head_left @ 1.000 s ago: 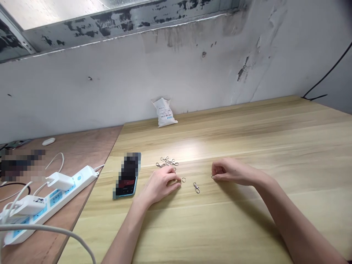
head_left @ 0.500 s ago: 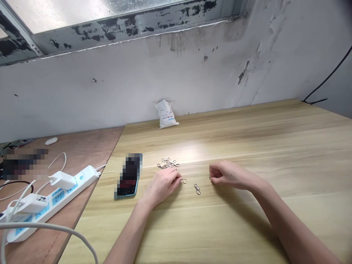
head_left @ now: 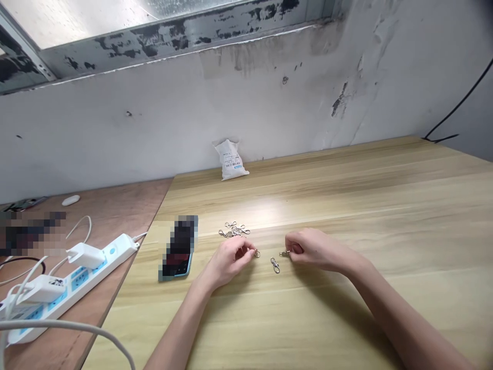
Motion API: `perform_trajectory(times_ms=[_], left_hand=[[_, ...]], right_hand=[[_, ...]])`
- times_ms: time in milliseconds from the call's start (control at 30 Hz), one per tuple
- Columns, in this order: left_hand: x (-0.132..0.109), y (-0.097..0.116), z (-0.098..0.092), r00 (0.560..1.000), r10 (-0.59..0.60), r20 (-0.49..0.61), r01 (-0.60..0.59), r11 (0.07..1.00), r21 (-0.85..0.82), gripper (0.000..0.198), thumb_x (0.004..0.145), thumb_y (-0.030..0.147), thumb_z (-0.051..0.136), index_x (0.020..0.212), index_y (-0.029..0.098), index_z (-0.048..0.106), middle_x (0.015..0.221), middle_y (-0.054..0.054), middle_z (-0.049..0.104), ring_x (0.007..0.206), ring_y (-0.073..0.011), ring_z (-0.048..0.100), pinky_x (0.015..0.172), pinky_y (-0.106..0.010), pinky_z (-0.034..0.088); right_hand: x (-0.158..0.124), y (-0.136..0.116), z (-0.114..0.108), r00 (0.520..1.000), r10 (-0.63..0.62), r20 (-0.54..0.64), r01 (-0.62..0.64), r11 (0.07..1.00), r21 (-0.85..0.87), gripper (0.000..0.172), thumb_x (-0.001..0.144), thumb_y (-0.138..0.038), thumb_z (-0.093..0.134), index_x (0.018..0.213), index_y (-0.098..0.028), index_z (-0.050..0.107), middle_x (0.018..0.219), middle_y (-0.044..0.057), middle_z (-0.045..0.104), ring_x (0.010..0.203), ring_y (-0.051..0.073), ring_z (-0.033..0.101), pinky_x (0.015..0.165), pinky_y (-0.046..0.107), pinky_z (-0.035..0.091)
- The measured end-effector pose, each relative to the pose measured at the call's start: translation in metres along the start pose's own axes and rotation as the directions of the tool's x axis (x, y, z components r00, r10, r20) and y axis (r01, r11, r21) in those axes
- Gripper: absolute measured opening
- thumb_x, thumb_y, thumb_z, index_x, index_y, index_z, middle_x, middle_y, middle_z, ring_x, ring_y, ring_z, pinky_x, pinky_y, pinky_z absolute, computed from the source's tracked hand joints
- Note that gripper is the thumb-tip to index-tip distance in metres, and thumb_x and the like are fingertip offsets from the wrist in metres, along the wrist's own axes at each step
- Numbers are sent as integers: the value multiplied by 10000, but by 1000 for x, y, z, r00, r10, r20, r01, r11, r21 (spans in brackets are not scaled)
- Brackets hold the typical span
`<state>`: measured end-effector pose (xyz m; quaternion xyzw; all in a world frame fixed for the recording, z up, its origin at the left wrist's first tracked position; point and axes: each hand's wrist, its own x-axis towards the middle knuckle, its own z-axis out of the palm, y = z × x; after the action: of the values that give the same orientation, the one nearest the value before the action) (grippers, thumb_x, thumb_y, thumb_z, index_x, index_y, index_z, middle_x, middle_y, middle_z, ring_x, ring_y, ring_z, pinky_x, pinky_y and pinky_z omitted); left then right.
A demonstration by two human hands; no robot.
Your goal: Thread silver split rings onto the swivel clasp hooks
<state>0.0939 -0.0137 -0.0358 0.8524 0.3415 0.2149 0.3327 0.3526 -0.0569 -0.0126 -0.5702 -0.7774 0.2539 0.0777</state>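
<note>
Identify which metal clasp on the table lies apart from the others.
The lone clasp between the left hand and right hand; the rest lie bunched in a heap.

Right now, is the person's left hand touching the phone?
No, the left hand is apart from the phone, which lies farther left on the wooden table.

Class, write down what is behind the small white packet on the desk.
The white packet stands at the far edge of the wooden desk, before a stained white wall. The wall right behind it is hidden from view.
</note>
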Motion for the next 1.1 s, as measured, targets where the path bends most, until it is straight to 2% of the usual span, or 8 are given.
perform_trajectory(times_ms=[167, 267, 500, 733, 833, 967, 1033, 1100], left_hand=[[2, -2, 2, 993, 104, -47, -106, 993, -49, 81, 825, 166, 632, 762, 166, 683, 810, -44, 718, 756, -144, 617, 682, -258, 511], [2, -1, 2, 993, 101, -57, -104, 993, -58, 69, 805, 150, 646, 752, 165, 687, 792, -40, 710, 737, -140, 604, 658, -252, 513], [2, -5, 3, 996, 28, -82, -33, 997, -63, 141, 865, 180, 607, 964, 161, 705, 798, -42, 672, 719, -136, 602, 662, -266, 520], [1, -6, 2, 996, 35, -87, -26, 995, 99, 143, 911, 200, 552, 945, 181, 690, 862, -42, 637, 729, -133, 584, 633, -242, 487], [5, -3, 4, 994, 30, -109, -1, 967, 256, 160, 926, 200, 528, 1004, 181, 665, 919, -47, 621, 750, -137, 597, 664, -256, 499], [19, 2, 3, 988, 155, -15, -113, 778, 619, 156, 915, 119, 503, 883, 161, 649, 889, -69, 615, 819, -187, 588, 682, -290, 491], [27, 4, 4, 978, 196, 70, -191, 708, 680, 188, 902, 87, 500, 787, 159, 630, 856, -76, 610, 809, -202, 573, 668, -301, 479], [34, 3, 5, 968, 214, 128, -242, 692, 680, 210, 886, 66, 509, 725, 158, 608, 834, -76, 604, 796, -206, 564, 664, -304, 470]], right_hand=[[5, 1, 7, 994, -80, -70, 79, 997, -16, 117, 820, -166, 541, 710, -192, 573, 643, -11, 612, 556, 106, 448, 532, 240, 267], [7, 0, 11, 987, -126, -95, 126, 992, -7, 105, 836, -182, 532, 743, -194, 579, 661, -5, 620, 561, 109, 450, 541, 241, 275], [10, -8, 16, 985, -144, -98, 147, 989, 26, 99, 835, -174, 522, 768, -199, 591, 693, 14, 640, 580, 120, 476, 551, 238, 281], [12, -6, 17, 985, -138, -106, 141, 990, 25, 102, 851, -190, 523, 782, -195, 597, 682, 0, 637, 573, 114, 464, 554, 231, 281], [13, -4, 18, 982, -145, -121, 148, 989, 20, 99, 847, -189, 527, 781, -191, 600, 679, -3, 634, 570, 111, 460, 552, 229, 272], [14, -1, 22, 979, -156, -132, 158, 987, 3, 100, 857, -195, 524, 802, -191, 607, 681, 2, 637, 571, 114, 465, 552, 232, 270], [14, -1, 23, 979, -157, -134, 157, 988, -9, 99, 857, -199, 525, 804, -192, 608, 677, 4, 636, 570, 117, 467, 550, 235, 267], [14, -1, 24, 976, -166, -139, 165, 986, -22, 94, 855, -200, 528, 802, -195, 606, 675, 3, 635, 573, 119, 469, 551, 236, 263]])
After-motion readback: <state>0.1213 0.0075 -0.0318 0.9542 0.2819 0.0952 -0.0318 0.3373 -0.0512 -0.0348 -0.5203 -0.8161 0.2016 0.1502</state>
